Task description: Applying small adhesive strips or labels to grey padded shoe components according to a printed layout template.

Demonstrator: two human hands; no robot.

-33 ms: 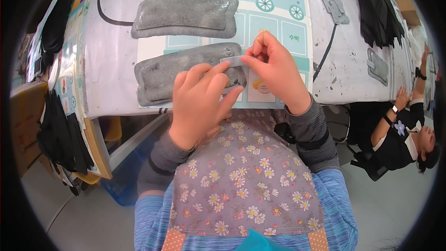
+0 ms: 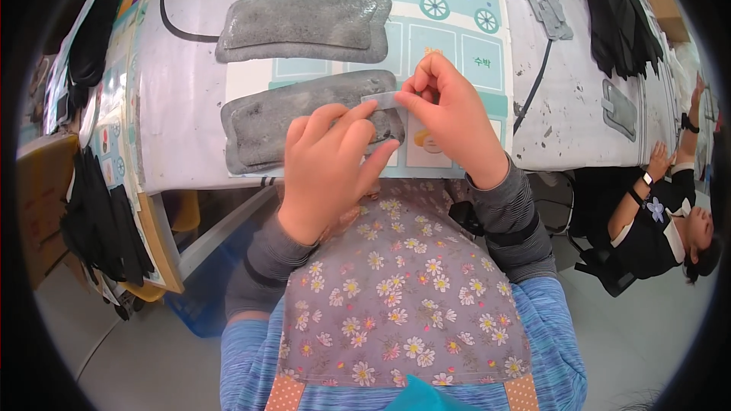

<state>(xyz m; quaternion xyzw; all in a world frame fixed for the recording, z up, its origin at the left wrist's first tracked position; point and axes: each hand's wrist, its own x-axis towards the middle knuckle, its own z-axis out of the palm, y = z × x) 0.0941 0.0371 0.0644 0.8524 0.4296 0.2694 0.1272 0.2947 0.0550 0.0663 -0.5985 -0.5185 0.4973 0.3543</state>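
A flat grey pad (image 2: 282, 125) with a raised inner panel lies in front of me on a picture-printed board. My left hand (image 2: 327, 156) rests over its right part, fingers apart and slightly bent. One left fingertip reaches the near end of a small pale strip (image 2: 383, 99) at the pad's upper right. Thumb and forefinger of my right hand (image 2: 449, 110) pinch the strip's right end; the other fingers curl in. Beyond lies a second grey pad (image 2: 304, 27) of the same kind, untouched. My left hand hides part of the nearer pad.
The board (image 2: 487, 61) shows fruit pictures and wheels. At right on the white-covered table lie grey straps (image 2: 544, 11), a bundle of black gloves (image 2: 620, 27) and a small grey piece (image 2: 618, 110). Another person (image 2: 659, 209) is at the right. Black gloves (image 2: 103, 221) hang at left.
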